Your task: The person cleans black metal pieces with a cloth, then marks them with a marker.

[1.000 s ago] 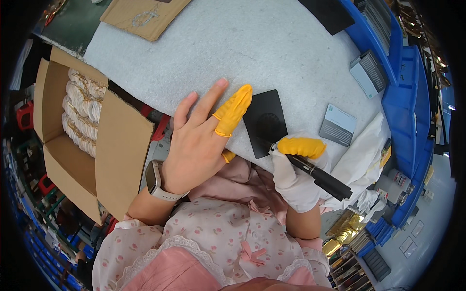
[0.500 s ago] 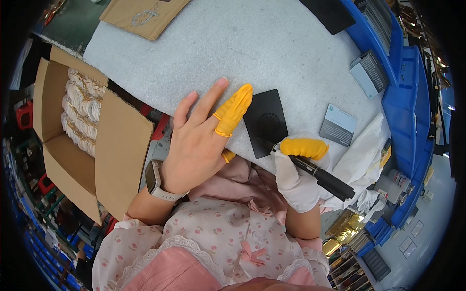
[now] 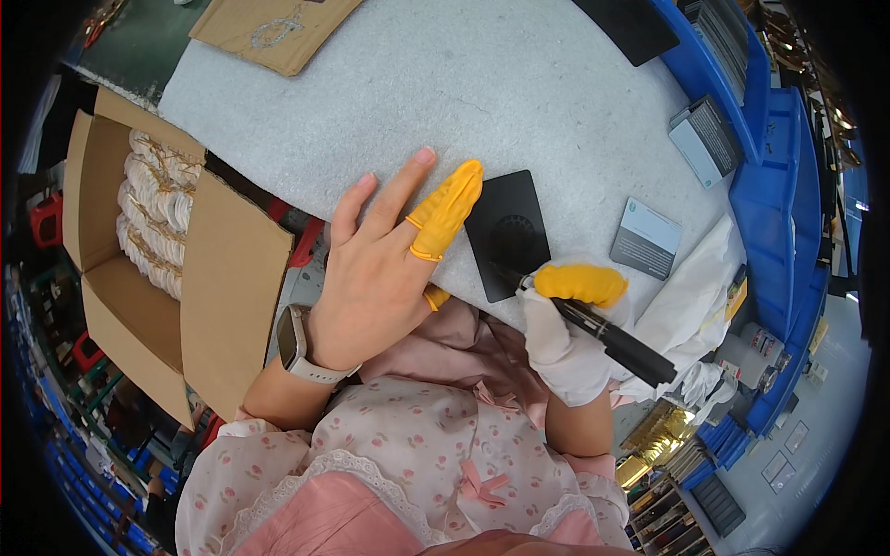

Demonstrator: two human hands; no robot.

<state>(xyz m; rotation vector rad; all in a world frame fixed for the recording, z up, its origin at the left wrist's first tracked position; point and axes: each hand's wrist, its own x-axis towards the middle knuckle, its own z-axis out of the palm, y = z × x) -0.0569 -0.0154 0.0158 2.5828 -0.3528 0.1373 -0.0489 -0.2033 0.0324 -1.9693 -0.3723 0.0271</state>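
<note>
A black card (image 3: 506, 222) with a faint round emblem lies on the pale felt-like mat near its front edge. My left hand (image 3: 385, 255), bare but for yellow finger cots, has its fingers stretched out; the covered fingertips rest at the card's left edge. My right hand (image 3: 575, 338) wears a white glove with a yellow cot on one finger. It grips a black marker pen (image 3: 612, 335), whose tip points at the lower part of the card. Whether the tip touches the card I cannot tell.
Grey-and-white cards (image 3: 646, 238) lie right of the black card, with another stack (image 3: 705, 144) beyond. Blue bins (image 3: 769, 204) line the right side, near a white cloth (image 3: 686, 287). On the left stands an open carton (image 3: 232, 287) holding bundled white pieces. Brown cardboard (image 3: 269, 37) lies at the back.
The marker and my right hand have shifted very slightly. My left hand and the black card stay in place.
</note>
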